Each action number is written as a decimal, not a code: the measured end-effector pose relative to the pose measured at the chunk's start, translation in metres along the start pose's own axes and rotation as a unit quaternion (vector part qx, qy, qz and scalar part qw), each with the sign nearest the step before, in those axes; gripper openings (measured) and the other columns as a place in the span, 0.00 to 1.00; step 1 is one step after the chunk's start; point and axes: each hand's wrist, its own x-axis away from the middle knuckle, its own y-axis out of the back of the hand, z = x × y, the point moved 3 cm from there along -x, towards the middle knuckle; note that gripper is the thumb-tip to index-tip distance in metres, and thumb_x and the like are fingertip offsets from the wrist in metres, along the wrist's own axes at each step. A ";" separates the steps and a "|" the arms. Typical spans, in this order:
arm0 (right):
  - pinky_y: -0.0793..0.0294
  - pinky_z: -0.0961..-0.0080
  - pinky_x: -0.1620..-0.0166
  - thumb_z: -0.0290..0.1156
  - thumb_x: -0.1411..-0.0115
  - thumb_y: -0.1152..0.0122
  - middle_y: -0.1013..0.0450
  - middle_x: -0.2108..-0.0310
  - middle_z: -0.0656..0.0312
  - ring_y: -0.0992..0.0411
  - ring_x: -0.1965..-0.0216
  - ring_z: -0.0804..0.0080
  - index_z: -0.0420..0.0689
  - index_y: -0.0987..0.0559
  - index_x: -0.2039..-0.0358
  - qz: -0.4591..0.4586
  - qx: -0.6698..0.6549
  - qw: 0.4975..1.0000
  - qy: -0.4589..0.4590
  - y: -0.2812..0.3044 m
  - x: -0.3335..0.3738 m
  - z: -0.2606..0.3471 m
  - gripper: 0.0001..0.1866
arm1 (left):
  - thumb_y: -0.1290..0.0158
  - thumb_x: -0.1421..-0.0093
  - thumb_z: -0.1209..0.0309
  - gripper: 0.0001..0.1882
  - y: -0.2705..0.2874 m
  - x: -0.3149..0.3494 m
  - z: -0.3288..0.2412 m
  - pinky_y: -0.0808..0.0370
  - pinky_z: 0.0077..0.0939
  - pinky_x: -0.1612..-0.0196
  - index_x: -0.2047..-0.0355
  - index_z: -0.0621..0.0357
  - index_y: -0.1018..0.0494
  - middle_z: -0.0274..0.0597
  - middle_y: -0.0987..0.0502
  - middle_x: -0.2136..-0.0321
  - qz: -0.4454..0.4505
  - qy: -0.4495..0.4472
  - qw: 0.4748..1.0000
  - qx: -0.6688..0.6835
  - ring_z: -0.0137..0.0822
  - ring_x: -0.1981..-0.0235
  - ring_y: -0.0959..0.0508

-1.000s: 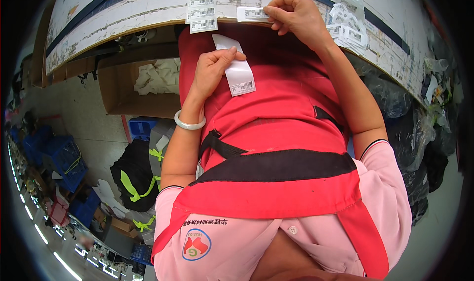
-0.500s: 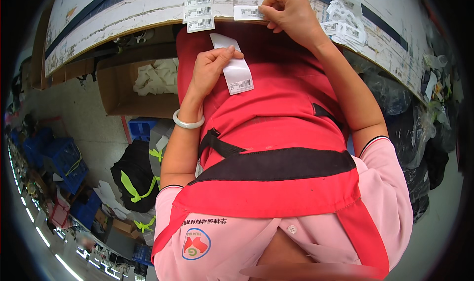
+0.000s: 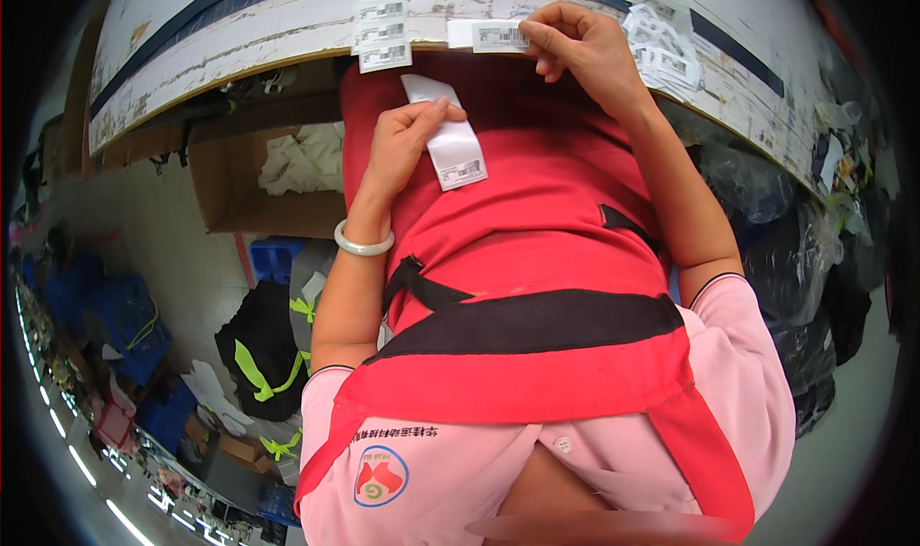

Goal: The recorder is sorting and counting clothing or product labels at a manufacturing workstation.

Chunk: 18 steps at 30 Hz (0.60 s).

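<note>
Over my lap, my left hand (image 3: 407,143) is closed on a white label strip (image 3: 454,148), thumb on top. A printed barcode label sits at the strip's lower end, and its upper end points toward the table. At the table's front edge, my right hand (image 3: 586,55) pinches the right end of a small white barcode label (image 3: 498,37) between thumb and fingers. A plain white piece (image 3: 460,34) shows from under that label's left side. To its left, a column of barcode labels (image 3: 385,55) hangs slightly over the edge.
A loose heap of white labels (image 3: 661,52) lies on the worn white table (image 3: 230,43), right of my right hand. Below the table on the left stands a cardboard box (image 3: 216,186) with pale cloth pieces (image 3: 305,158). Clear plastic bags (image 3: 786,249) are piled at the right.
The label in my right hand has shifted right and slightly toward me, so the plain white piece shows at its left. My left hand still holds the strip in nearly the same place.
</note>
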 end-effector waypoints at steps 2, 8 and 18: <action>0.27 0.86 0.74 0.34 0.38 0.41 0.26 0.75 0.64 0.29 0.77 0.84 0.37 0.21 0.64 -0.011 0.010 1.000 0.006 0.012 0.010 0.007 0.11 | 0.50 0.34 0.63 0.17 0.002 0.001 0.000 0.29 0.16 0.65 0.66 0.66 0.20 0.37 0.20 0.71 -0.017 -0.005 1.000 0.003 0.23 0.70 0.25; 0.30 0.86 0.74 0.37 0.42 0.35 0.27 0.79 0.67 0.30 0.78 0.84 0.42 0.20 0.66 -0.205 0.136 0.968 0.049 0.119 0.049 0.005 0.12 | 0.47 0.37 0.69 0.14 0.000 0.018 -0.016 0.27 0.16 0.70 0.55 0.65 0.25 0.38 0.22 0.66 0.007 0.023 0.996 0.089 0.24 0.70 0.24; 0.29 0.74 0.66 0.40 0.45 0.35 0.27 0.74 0.61 0.28 0.71 0.70 0.44 0.22 0.60 -0.271 0.380 0.882 0.070 0.105 0.061 -0.006 0.16 | 0.46 0.39 0.75 0.11 -0.018 0.023 -0.019 0.27 0.14 0.76 0.56 0.64 0.23 0.39 0.22 0.68 0.006 0.045 0.997 0.068 0.23 0.77 0.25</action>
